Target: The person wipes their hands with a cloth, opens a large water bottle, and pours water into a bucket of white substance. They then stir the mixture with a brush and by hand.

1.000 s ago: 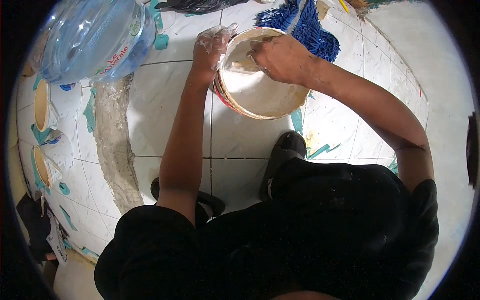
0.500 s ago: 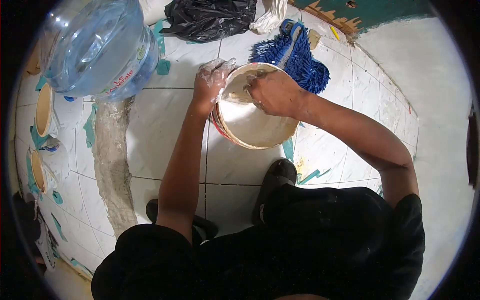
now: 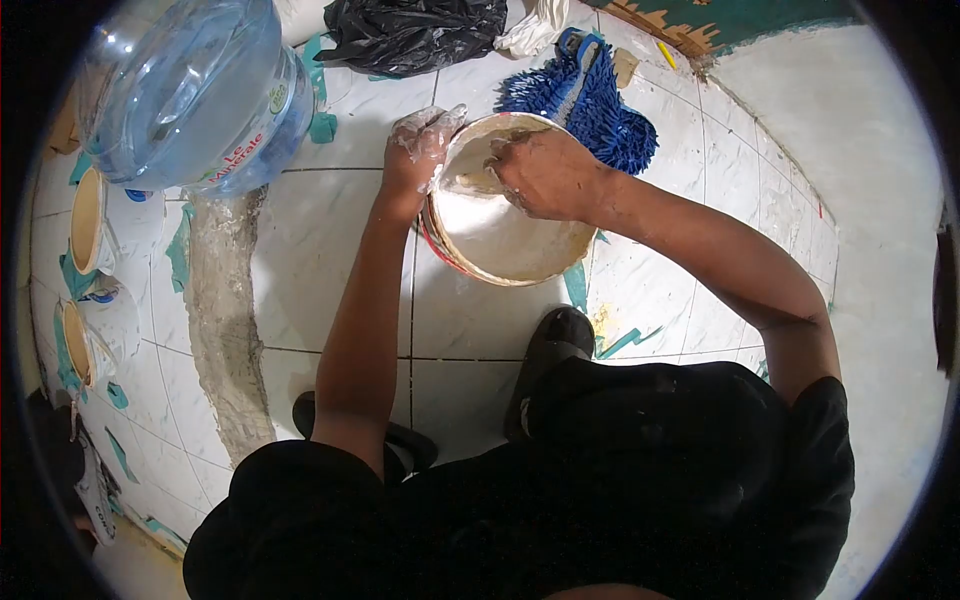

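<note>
A round bucket (image 3: 530, 262) stands tilted on the tiled floor in front of me, its inner wall coated with a whitish paste. The paste (image 3: 478, 212) shows pale and wet inside. My left hand (image 3: 420, 150), smeared with white, grips the bucket's left rim. Inside the mouth, toward the far right side, my right hand (image 3: 545, 172) is closed in a fist. Whatever it holds is hidden beneath the fingers, where a pale lump shows near the knuckles.
A large blue water bottle (image 3: 200, 100) lies at the upper left. Beyond the bucket are a black plastic bag (image 3: 410, 35) and a blue shaggy mop head (image 3: 575, 100). Two cream-rimmed containers (image 3: 88, 220) rest at the far left. My shoe (image 3: 562, 330) is close below the bucket.
My right hand has shifted slightly left inside the bucket, and more of the pale lump shows beside it. The whole scene sits a little higher in view. My left hand keeps its hold.
</note>
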The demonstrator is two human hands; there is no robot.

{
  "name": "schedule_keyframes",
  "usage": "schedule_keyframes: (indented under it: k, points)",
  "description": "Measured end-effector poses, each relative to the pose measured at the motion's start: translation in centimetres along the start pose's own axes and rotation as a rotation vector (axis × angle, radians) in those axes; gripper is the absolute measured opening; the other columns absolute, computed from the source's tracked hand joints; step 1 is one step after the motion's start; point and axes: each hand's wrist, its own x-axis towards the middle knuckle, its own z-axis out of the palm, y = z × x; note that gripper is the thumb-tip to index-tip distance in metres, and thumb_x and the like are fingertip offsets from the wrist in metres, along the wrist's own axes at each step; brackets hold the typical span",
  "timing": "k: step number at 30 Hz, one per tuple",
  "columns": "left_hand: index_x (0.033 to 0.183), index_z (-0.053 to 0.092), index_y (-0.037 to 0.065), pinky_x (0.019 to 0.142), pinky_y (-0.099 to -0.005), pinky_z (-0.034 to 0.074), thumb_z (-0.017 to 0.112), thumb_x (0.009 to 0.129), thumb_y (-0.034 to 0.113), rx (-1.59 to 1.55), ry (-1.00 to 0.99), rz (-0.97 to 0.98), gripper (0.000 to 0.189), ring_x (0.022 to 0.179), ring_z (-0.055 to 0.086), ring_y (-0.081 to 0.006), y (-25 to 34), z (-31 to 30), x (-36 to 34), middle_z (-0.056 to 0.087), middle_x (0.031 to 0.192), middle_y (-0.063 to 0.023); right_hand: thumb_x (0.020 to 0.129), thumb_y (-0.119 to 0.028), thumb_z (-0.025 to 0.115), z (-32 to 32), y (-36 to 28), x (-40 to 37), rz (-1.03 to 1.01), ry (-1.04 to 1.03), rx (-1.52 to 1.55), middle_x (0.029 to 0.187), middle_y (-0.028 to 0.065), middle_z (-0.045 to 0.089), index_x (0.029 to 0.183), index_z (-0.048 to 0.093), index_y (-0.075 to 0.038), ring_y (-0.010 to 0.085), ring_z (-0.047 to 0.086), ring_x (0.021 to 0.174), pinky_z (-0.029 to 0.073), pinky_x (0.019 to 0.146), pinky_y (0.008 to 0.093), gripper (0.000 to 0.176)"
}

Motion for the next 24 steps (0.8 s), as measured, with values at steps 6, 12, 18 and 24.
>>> schedule_keyframes:
  k: [6, 12, 18, 24]
  points:
    - [0.075, 0.057, -0.001, 0.052, -0.0260, 0.036, 0.051, 0.085, 0.018, -0.282, 0.023, -0.252, 0.022, 0.056, 0.039, -0.0075, 1.8, -0.3, -0.3, 0.046, 0.060, 0.0009, 0.074, -0.017, 0.056, 0.0, 0.0, -0.2, -0.009, 0.026, 0.016, 0.092, 0.0142, 0.060, 0.091, 0.062, -0.002, 0.0275, 0.063, 0.079, 0.051, 0.070, 0.0363, 0.024]
    - [0.074, 0.057, -0.001, 0.053, -0.0256, 0.037, 0.051, 0.085, 0.019, -0.387, 0.026, -0.298, 0.023, 0.059, 0.040, -0.0065, 1.4, -0.1, -0.5, 0.049, 0.062, 0.0006, 0.074, -0.015, 0.055, 0.1, 0.1, -0.2, 0.002, -0.016, -0.007, 0.092, 0.0140, 0.060, 0.093, 0.062, -0.002, 0.0275, 0.063, 0.080, 0.051, 0.070, 0.0363, 0.024]
    - [0.075, 0.056, 0.000, 0.055, -0.0262, 0.038, 0.051, 0.086, 0.019, -0.455, 0.017, -0.363, 0.022, 0.060, 0.042, -0.0072, 1.3, -0.2, -0.8, 0.051, 0.064, -0.0005, 0.075, -0.010, 0.051, -0.5, -0.1, -0.6, 0.042, -0.001, 0.005, 0.079, 0.0159, 0.064, 0.082, 0.066, -0.004, 0.0298, 0.065, 0.077, 0.051, 0.070, 0.0384, 0.017]
    - [0.073, 0.055, 0.000, 0.054, -0.0277, 0.037, 0.049, 0.086, 0.016, -0.365, -0.002, -0.339, 0.021, 0.059, 0.041, -0.0078, 1.2, -0.3, -0.5, 0.050, 0.062, -0.0014, 0.075, -0.011, 0.052, -1.1, 0.1, -0.6, 0.064, 0.015, -0.015, 0.079, 0.0149, 0.064, 0.080, 0.067, -0.006, 0.0280, 0.065, 0.077, 0.052, 0.066, 0.0376, 0.016]
